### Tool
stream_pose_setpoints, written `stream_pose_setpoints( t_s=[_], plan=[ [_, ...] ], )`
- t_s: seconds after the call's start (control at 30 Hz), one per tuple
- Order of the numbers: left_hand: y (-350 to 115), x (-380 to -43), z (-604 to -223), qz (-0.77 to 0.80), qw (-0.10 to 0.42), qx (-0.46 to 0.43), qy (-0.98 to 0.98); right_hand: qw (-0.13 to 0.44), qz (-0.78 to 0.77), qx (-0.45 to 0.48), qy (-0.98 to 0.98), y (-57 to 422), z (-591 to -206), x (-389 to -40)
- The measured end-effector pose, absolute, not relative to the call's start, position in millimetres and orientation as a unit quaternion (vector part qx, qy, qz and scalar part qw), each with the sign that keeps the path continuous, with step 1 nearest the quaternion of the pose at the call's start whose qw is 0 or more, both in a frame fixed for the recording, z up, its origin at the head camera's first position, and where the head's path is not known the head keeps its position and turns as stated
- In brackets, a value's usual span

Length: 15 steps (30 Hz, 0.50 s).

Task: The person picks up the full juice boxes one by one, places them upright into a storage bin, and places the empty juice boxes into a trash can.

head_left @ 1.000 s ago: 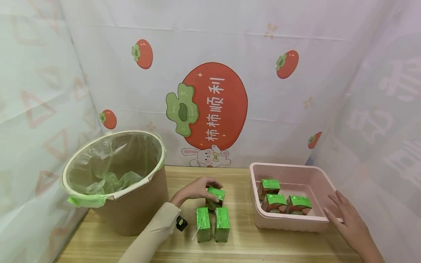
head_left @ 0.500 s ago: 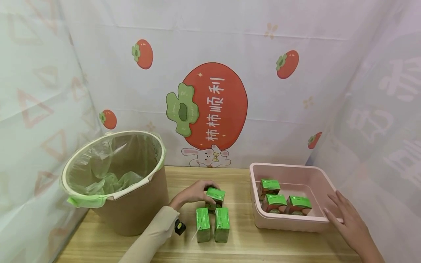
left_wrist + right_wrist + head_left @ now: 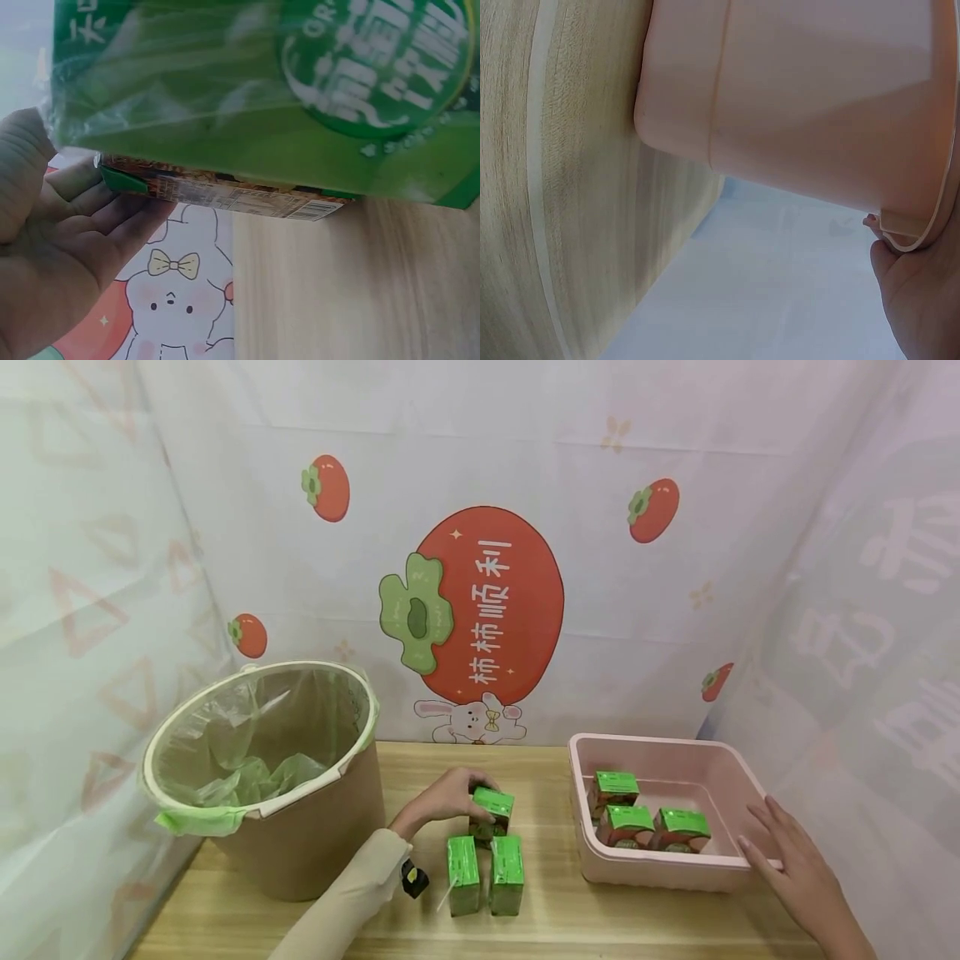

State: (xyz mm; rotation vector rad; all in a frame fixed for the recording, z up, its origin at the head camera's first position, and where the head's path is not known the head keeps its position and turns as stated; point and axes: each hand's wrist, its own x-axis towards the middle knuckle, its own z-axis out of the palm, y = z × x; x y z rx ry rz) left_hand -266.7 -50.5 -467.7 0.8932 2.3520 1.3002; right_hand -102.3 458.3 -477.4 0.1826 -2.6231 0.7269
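Observation:
My left hand [image 3: 450,795] holds a small green-topped drink carton [image 3: 491,810] between thumb and fingers on the wooden table. In the left wrist view the fingers [image 3: 139,225] reach behind a brown-printed carton side [image 3: 240,196]. A large green carton face [image 3: 187,90] under clear film fills the foreground there. Just in front stand two upright cartons, a left one [image 3: 463,877] with a white straw at its side and a right one [image 3: 507,877]. My right hand [image 3: 798,868] rests on the right rim of a pink plastic basket [image 3: 660,864], its fingers extended.
Inside the pink basket stand three green-topped cartons [image 3: 628,827]. A brown bin [image 3: 315,843] lined with a pale green bag stands at the left. A small black object [image 3: 414,878] sits by the left wrist. Printed cloth [image 3: 600,610] walls the table [image 3: 555,927] off.
The left hand shifts only slightly around the rear carton, which stays in about the same place. The right hand and the basket have not visibly moved.

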Motion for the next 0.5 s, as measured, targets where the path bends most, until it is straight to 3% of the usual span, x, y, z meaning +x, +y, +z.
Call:
stream_pose_setpoints(
  t_s=[0.33, 0.5],
  plan=[
    [-42.2, -273.6, -448.7, 0.504, 0.117, 0.297, 0.803, 0.21, 0.262, 0.07, -0.939, 458.5, -478.2, -102.7],
    [-31.3, -274.1, -433.1, 0.524, 0.061, 0.275, 0.804, 0.2, 0.27, 0.07, -0.939, 457.7, -477.3, -103.2]
  ],
)
